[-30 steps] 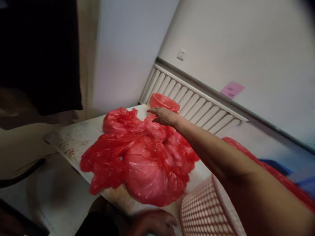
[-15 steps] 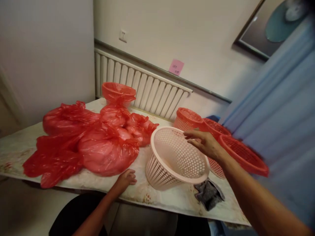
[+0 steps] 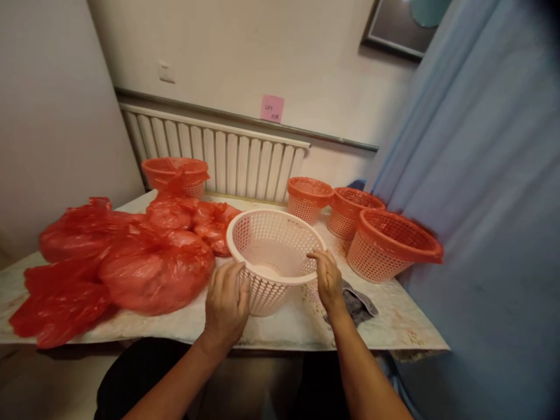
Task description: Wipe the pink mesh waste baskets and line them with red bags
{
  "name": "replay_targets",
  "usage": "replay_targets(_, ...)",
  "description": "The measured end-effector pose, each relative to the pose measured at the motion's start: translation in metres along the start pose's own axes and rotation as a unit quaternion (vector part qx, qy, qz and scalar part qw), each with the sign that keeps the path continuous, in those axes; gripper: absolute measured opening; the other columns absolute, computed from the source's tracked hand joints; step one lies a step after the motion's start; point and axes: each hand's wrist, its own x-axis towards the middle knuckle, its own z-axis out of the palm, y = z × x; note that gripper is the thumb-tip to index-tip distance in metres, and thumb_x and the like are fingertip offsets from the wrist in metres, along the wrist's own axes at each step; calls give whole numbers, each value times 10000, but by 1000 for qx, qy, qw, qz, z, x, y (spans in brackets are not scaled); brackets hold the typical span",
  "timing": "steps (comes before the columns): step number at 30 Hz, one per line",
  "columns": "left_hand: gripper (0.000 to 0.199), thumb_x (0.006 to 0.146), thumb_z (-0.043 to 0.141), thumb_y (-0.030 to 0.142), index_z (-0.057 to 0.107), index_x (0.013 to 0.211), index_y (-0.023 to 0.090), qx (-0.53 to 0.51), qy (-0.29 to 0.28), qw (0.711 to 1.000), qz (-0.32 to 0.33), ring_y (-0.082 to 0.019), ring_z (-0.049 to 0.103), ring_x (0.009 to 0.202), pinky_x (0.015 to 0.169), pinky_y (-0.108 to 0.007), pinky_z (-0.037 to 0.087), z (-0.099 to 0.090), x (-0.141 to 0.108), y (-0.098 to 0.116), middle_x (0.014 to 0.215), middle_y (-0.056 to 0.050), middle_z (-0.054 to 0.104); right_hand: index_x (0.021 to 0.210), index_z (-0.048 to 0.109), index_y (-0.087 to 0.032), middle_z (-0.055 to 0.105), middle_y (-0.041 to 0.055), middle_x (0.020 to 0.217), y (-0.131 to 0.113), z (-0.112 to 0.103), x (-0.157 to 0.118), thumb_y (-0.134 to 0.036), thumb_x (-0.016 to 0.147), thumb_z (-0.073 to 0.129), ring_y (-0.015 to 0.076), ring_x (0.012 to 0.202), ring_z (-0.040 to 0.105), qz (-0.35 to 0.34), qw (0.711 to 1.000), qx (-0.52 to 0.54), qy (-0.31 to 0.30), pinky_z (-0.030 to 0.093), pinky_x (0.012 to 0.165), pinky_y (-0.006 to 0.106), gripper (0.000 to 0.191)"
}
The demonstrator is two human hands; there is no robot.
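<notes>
A white perforated plastic basket point(image 3: 271, 277) stands upright on the table in front of me, with no liner in it. My left hand point(image 3: 225, 303) is at its near left side, fingers stretched upward by the wall and rim; the fingertips partly overlap the basket. At the right rim, my right hand point(image 3: 327, 277) has its fingers bent over the edge, gripping it. A dark grey cloth point(image 3: 356, 304) lies on the tabletop just beyond my right wrist. To the left, several knotted red plastic bags point(image 3: 155, 274) with rounded contents are heaped together.
Three baskets with red bag liners stand at the right: one at the back point(image 3: 308, 195), one in the middle point(image 3: 350, 213) and one nearest point(image 3: 385, 256). Another lined basket point(image 3: 175, 172) is back left. A radiator point(image 3: 227, 157) runs behind the table; a blue curtain point(image 3: 476, 192) hangs on the right.
My left hand has come up to the basket's left side. My right hand has lowered from above the basket onto its right rim. The view has levelled and shifted right.
</notes>
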Motion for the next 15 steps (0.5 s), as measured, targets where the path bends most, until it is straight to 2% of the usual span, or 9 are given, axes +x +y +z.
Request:
replay_targets(2, 235, 903, 494, 185, 577, 1119, 146, 50, 14, 997, 63, -278, 541, 1005, 908, -458, 431, 6, 4, 15, 1030, -137, 608, 994, 662, -200, 685, 63, 1032, 2, -1, -2, -290, 965, 278, 185, 1096, 574, -16, 1000, -4, 17, 271, 1124, 478, 395)
replay_targets(5, 222, 899, 505, 166, 585, 1100, 117, 60, 22, 990, 126, -290, 536, 1005, 877, -448, 429, 17, 10, 29, 1053, -166, 614, 1011, 655, -200, 687, 45, 1019, -5, -3, -6, -246, 963, 317, 178, 1127, 547, -47, 999, -15, -3, 248, 1133, 460, 345)
replay_targets(7, 164, 914, 487, 177, 606, 1018, 130, 67, -37, 981, 179, -274, 562, 959, 832, -409, 427, 24, 17, 37, 1012, -147, 644, 1019, 654, -209, 687, 31, 1017, -13, -4, -8, -225, 961, 343, 178, 1145, 532, -52, 998, -23, -11, 224, 1144, 461, 316)
replay_targets(8, 143, 924, 482, 198, 616, 932, 149, 87, -76, 972, 206, -261, 578, 892, 787, -390, 420, 27, 20, 39, 931, -119, 660, 1020, 655, -216, 689, 24, 1015, -17, -4, -8, -220, 961, 352, 179, 1153, 528, -50, 998, -23, -11, 214, 1149, 464, 310)
replay_targets(10, 230, 936, 489, 272, 593, 751, 185, 146, -140, 950, 240, -236, 573, 731, 694, -369, 384, 32, 25, 41, 727, -61, 634, 1044, 656, -231, 689, 16, 1043, -20, -4, -8, -234, 961, 381, 178, 1179, 521, -47, 999, 0, -12, 200, 1160, 464, 287)
replay_targets(12, 313, 936, 502, 348, 558, 667, 200, 202, -162, 935, 243, -230, 549, 656, 658, -369, 352, 33, 28, 38, 631, -36, 588, 1139, 628, -243, 653, 25, 1175, -12, -4, -10, -267, 958, 418, 177, 1235, 497, -35, 998, 54, -9, 240, 1156, 442, 279)
replay_targets(15, 327, 938, 500, 384, 556, 674, 199, 229, -164, 928, 244, -236, 551, 674, 664, -369, 339, 31, 29, 32, 650, -41, 589, 1313, 513, -236, 532, 69, 1369, 23, -4, -23, -302, 951, 431, 183, 1279, 477, 30, 994, 103, 22, 387, 1076, 393, 377)
